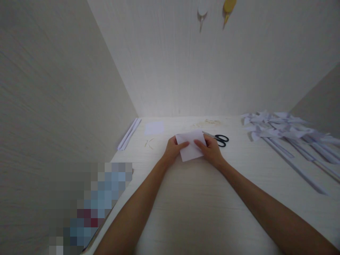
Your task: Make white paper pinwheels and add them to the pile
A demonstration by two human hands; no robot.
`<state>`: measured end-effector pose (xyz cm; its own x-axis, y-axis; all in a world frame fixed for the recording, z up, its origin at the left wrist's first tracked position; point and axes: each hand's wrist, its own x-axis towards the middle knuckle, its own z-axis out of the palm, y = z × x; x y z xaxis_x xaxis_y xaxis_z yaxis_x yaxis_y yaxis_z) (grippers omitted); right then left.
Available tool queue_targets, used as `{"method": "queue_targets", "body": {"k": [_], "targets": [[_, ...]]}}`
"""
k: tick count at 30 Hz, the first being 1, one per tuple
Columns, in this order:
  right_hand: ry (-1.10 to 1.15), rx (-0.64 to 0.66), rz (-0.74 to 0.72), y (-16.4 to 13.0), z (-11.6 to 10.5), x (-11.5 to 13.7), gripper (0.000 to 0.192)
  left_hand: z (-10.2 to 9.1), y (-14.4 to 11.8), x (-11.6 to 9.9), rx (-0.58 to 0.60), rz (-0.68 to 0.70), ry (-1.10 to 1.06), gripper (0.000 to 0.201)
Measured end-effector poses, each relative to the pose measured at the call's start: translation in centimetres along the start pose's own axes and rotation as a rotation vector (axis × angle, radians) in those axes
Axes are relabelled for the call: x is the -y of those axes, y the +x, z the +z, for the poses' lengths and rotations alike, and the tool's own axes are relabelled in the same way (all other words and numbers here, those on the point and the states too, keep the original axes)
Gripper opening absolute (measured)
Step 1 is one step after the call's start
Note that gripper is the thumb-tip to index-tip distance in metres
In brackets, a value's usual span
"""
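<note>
Left hand (172, 149): pinched the left edge of a white paper square (191, 149), thumb on top, fingers beneath
Right hand (212, 150): pinched the opposite edge likewise, so the sheet, I judged, was braced flat between both
Scissors (217, 137): lay on the table (202, 198) just beyond the right hand, black handles rightward, seemingly within easy reach
Spare square (154, 128): lay beyond the left hand, to its left
Rolled paper tubes (129, 134): rested together farther left of that hand, perhaps to free working room
Pinwheel-like paper pieces (287, 132): lay heaped well right of the right hand, stems slanting nearer
</note>
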<state>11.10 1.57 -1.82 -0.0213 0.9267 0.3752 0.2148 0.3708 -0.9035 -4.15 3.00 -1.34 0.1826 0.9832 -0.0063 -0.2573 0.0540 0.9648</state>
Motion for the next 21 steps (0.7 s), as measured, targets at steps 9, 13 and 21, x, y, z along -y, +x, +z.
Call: {"method": "queue_targets", "body": {"k": [9,13,21], "targets": [[0.239,0.010,0.167,0.07,0.02,0.06,0.023,-0.09,0.26,0.07,-0.241,0.087,0.075,0.038],[0.317,0.005,0.184,0.07,-0.06,0.34,0.031,-0.55,0.43,-0.23,-0.363,0.111,0.057,0.038],[0.410,0.241,0.111,-0.37,0.24,0.73,0.053,-0.52,0.15,-0.79,-0.323,0.081,0.108,0.034]]}}
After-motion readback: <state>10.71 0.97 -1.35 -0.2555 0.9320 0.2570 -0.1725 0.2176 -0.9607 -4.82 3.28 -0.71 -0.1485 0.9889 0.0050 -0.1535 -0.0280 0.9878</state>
